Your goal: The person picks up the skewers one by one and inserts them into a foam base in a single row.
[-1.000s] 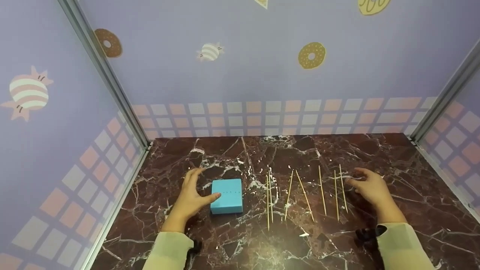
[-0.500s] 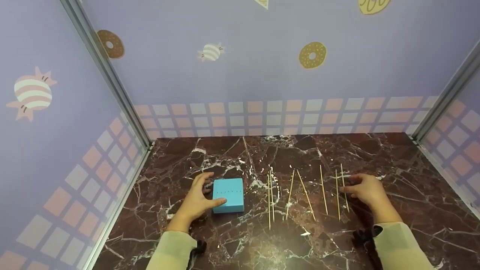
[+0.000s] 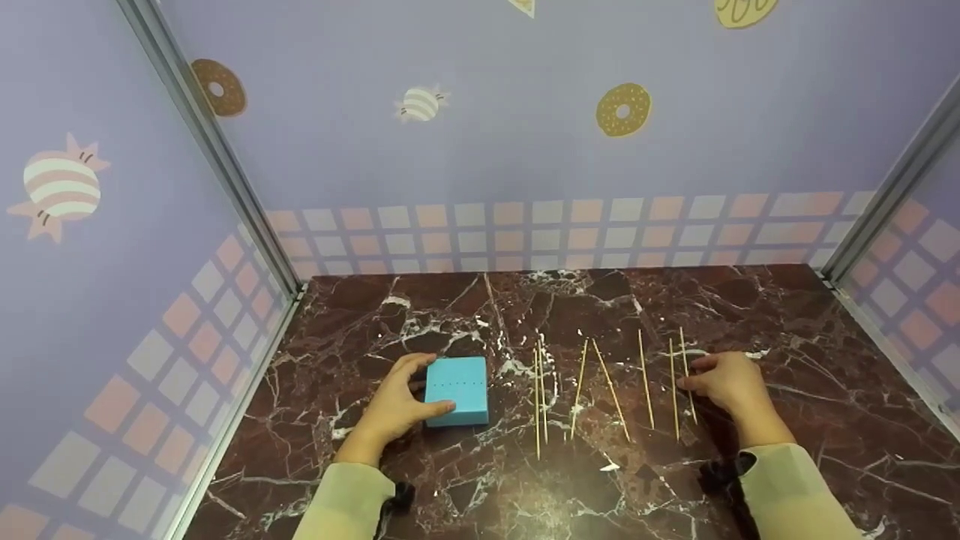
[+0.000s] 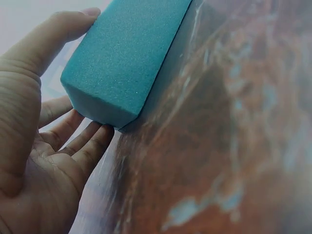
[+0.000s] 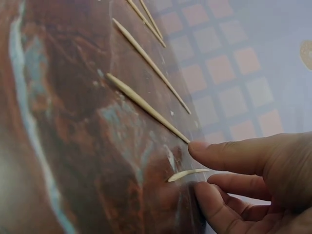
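A blue foam-like block (image 3: 459, 394) with a row of small dark marks on top lies left of centre. My left hand (image 3: 394, 409) holds its left side, thumb over the top and fingers at the back corner. In the left wrist view, the thumb meets the block's (image 4: 126, 53) edge and the fingertips reach its lower end. My right hand (image 3: 731, 382) is at the rightmost thin wooden skewer (image 3: 693, 409). In the right wrist view, that skewer (image 5: 183, 175) lies in the gap between thumb and index finger. The thumb tip overlaps the end of the neighbouring skewer (image 5: 146, 106).
Several more skewers lie on the dark marble tabletop (image 3: 480, 315), among them a pair (image 3: 537, 420) close together and two in a narrow inverted V (image 3: 611, 394). A lilac patterned wall (image 3: 510, 165) closes the back, with further panels at both sides.
My left hand has moved right onto the block, its fingers now at the back corner. My right hand has moved left from beside the skewers to the rightmost one.
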Tool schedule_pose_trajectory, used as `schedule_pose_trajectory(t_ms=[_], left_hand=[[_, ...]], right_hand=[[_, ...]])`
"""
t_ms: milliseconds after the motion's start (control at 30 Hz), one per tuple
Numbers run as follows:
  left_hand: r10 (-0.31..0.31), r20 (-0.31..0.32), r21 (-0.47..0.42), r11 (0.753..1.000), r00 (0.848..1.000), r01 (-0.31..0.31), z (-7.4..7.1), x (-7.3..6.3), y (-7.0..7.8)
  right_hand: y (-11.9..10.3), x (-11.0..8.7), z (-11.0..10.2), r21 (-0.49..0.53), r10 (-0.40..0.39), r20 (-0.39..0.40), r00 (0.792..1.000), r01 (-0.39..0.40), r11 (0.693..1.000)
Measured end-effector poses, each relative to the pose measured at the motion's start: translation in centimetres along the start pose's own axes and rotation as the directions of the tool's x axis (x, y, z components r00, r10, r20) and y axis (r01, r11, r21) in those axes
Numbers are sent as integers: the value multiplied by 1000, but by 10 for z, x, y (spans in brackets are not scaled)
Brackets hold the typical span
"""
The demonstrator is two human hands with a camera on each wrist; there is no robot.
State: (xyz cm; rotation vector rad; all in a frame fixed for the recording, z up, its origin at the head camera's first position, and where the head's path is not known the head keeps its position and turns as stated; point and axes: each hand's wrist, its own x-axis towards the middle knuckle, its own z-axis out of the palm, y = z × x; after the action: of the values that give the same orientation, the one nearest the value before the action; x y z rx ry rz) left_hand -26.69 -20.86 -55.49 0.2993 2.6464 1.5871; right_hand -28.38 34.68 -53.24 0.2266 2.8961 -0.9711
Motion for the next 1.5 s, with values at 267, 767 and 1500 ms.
schedule_pose_trajectory(t_ms=[267, 767, 1500], left_hand=[[8, 1, -6, 1000, 1000, -8, 0, 0, -1], [-11, 0, 7, 1000, 1000, 11, 0, 1, 0], [-7, 10, 7, 1000, 1000, 6, -1, 3, 0]], right_hand=[[-1, 0, 0, -11, 7, 9, 1000, -7, 1000], [-4, -1, -1, -19, 3, 0, 1000, -3, 1000], [2, 1, -6, 508, 65, 65, 996, -89, 857]])
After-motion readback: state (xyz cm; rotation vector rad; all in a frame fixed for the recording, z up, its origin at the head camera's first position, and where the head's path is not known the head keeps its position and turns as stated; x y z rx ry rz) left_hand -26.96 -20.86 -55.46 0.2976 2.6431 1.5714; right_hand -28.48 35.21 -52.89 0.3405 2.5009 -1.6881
